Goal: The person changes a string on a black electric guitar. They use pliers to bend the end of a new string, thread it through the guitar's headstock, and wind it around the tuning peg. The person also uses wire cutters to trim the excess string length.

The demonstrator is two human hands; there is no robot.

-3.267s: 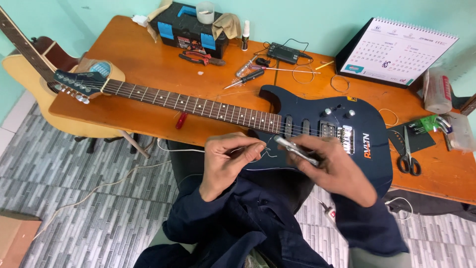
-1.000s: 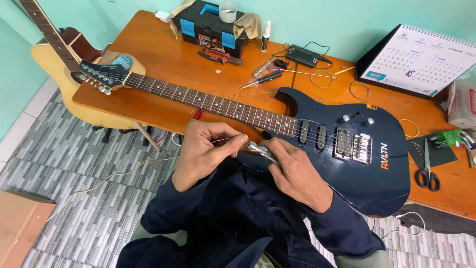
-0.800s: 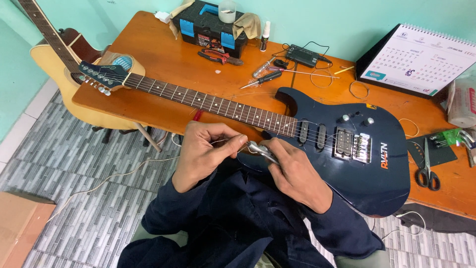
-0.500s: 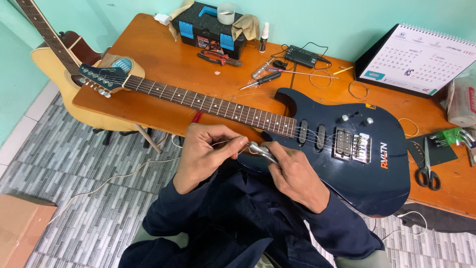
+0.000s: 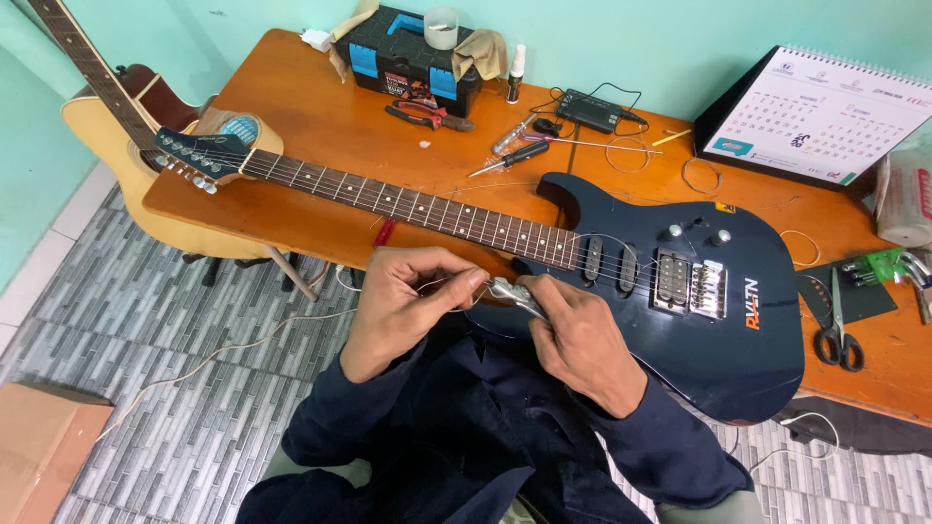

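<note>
A person's two hands meet at the near edge of a dark blue guitar point(image 5: 699, 340) lying on the tabletop point(image 5: 320, 116), neck running toward 10 o'clock. The left hand point(image 5: 408, 301) pinches a thin string point(image 5: 439, 282); the right hand point(image 5: 578, 335) grips a metal tool point(image 5: 512, 293), its tip pointing at 9 o'clock toward the left fingertips, almost touching

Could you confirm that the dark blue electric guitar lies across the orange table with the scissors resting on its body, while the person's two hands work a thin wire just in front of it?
Not quite: the scissors lie on the orange table, to the right of the dark blue electric guitar, not on its body. The head view shows this. The rest holds: the left hand and right hand work a thin wire just in front of it.
</note>
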